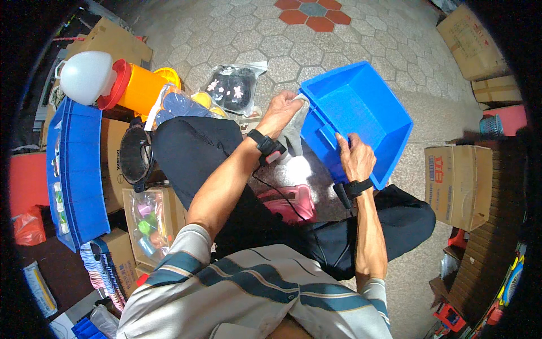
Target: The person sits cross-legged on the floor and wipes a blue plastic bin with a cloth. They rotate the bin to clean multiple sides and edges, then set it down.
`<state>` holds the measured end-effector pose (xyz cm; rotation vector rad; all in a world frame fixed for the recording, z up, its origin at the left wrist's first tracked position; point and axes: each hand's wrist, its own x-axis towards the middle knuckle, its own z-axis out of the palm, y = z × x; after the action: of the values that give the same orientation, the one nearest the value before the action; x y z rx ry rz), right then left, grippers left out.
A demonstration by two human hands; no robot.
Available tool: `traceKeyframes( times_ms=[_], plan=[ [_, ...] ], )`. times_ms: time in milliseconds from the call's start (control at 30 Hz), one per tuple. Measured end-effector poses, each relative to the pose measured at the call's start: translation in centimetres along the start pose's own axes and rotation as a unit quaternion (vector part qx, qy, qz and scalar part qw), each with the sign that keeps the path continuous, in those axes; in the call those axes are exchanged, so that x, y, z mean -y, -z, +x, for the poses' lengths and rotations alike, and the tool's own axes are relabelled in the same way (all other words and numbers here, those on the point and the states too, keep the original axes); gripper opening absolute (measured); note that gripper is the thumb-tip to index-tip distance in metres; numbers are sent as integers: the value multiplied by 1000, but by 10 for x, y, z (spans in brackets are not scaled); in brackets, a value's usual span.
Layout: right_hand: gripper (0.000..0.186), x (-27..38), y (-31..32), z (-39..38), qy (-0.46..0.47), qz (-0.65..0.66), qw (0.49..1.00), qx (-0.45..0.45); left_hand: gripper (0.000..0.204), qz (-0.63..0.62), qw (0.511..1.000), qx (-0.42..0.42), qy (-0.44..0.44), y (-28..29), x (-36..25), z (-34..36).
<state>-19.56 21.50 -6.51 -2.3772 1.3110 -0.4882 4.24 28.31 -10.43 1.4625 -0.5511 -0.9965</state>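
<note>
Boxes of brown cardboard (458,183) at right, more (471,39) upper right; clear bag of dark slippers (234,87) on hexagon-tiled floor (237,28). Blue bin (361,116) tilted above knees, near wall gripped by right hand (354,155), fingers curled. Left hand (280,113) pinching grey cloth (293,133) against bin's corner.

Bright daylight, sharp centre; strong fisheye bending, black vignette at rim.

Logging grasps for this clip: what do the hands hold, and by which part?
The right hand grips the blue plastic bin by its near rim. The left hand presses a grey cloth against the bin's outer side.
</note>
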Motion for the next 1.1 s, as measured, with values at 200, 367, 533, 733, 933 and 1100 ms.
traceKeyframes(
  times_ms=[200, 367, 533, 733, 933, 1100],
  plan=[
    [44, -5, -5, -10, 6, -24, 999, 25, 30, 40, 996, -67, 29, -5, 9, 15],
    [43, -7, -6, -15, 27, -19, 999, 7, 32, 50, 999, -2, 11, 9, 8, 16],
    [41, -16, 0, -16, 27, -18, 999, -4, 33, 25, 998, 56, -4, 16, 5, 15],
    [38, -36, 8, -19, 33, -14, 999, -11, 59, -14, 992, 121, 32, 17, 10, 13],
    [39, -61, 15, -17, 32, -11, 999, -9, 53, -86, 983, 49, 155, 6, 22, 13],
    [39, -67, 18, -17, 22, -26, 999, 0, 37, -134, 981, 69, 122, 20, 0, 9]
  ],
)
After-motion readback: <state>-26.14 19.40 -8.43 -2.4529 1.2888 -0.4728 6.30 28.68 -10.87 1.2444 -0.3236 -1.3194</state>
